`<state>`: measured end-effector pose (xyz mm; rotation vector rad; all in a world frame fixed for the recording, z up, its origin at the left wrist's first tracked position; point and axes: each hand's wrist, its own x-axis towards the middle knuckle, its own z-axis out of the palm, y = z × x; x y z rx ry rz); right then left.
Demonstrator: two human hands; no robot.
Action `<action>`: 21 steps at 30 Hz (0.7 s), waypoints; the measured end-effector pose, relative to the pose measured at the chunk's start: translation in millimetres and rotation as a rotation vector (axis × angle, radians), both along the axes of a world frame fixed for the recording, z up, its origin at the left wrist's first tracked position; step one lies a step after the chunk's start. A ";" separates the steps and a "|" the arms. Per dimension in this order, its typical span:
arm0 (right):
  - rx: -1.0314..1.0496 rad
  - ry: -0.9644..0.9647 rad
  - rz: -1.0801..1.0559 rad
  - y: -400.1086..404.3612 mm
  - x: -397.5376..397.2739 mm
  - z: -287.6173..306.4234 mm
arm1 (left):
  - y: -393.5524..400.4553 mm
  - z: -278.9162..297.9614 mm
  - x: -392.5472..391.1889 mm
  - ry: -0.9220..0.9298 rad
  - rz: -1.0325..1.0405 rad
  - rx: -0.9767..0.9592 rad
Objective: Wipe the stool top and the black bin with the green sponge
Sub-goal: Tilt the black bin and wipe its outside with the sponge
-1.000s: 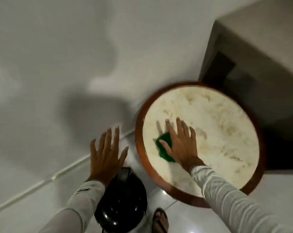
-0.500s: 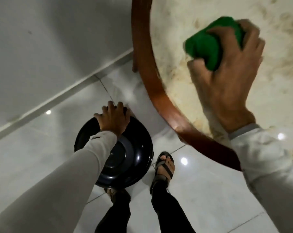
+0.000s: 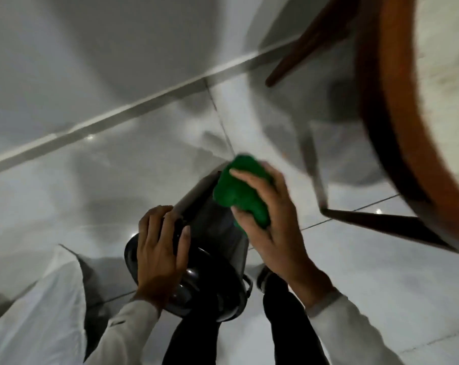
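Glossy pale tiled floor (image 3: 355, 272) meeting a wall

A black bin (image 3: 210, 248) sits on the floor near the lower middle, tilted, though its contact with the tiles is hard to make out. The stool (image 3: 386, 127) stands to the right, its dark wooden legs resting on the tiles. A pale skirting strip (image 3: 117, 113) runs diagonally along the floor's far edge.

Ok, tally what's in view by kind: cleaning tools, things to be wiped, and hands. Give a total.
Cleaning tools: 1, the sponge
Things to wipe: 2, the bin and the stool
Hands: 2, the left hand on the bin, the right hand gripping the sponge
Total: 5
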<state>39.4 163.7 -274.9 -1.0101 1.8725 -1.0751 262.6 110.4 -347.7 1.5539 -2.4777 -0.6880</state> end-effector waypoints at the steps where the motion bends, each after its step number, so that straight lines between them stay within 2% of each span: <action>1: 0.076 -0.073 0.074 6.5 17.3 -20.2 | 4.6 -1.5 13.3 0.032 0.030 0.007; 3: 0.173 -0.131 0.262 26.8 61.1 -54.5 | 17.8 -4.8 39.8 0.081 0.087 0.044; 5: 0.169 -0.073 0.436 48.3 102.4 -78.9 | 29.3 -6.9 59.5 0.121 0.125 0.047; 7: 0.141 -0.004 0.473 53.1 118.7 -104.1 | 33.2 -8.8 71.7 0.175 0.125 0.034; 9: 0.155 0.076 0.386 36.7 114.5 -146.4 | 32.0 -18.9 86.3 0.199 0.090 0.017; 11: 0.231 0.141 0.181 13.4 94.8 -195.2 | 30.2 -29.6 95.4 0.188 0.054 0.009; 13: 0.362 0.075 0.000 -7.7 79.0 -231.5 | 33.3 -35.9 100.7 0.165 0.056 0.008; 16: 0.405 0.022 -0.016 -17.6 94.5 -227.6 | 32.9 -39.6 101.7 0.164 0.072 0.002; 18: 0.284 0.045 0.106 2.1 124.5 -189.6 | 29.3 -36.5 98.9 0.145 0.071 0.024; 21: 0.055 -0.021 0.335 47.5 154.1 -141.9 | 22.7 -31.0 94.4 0.146 -0.016 0.027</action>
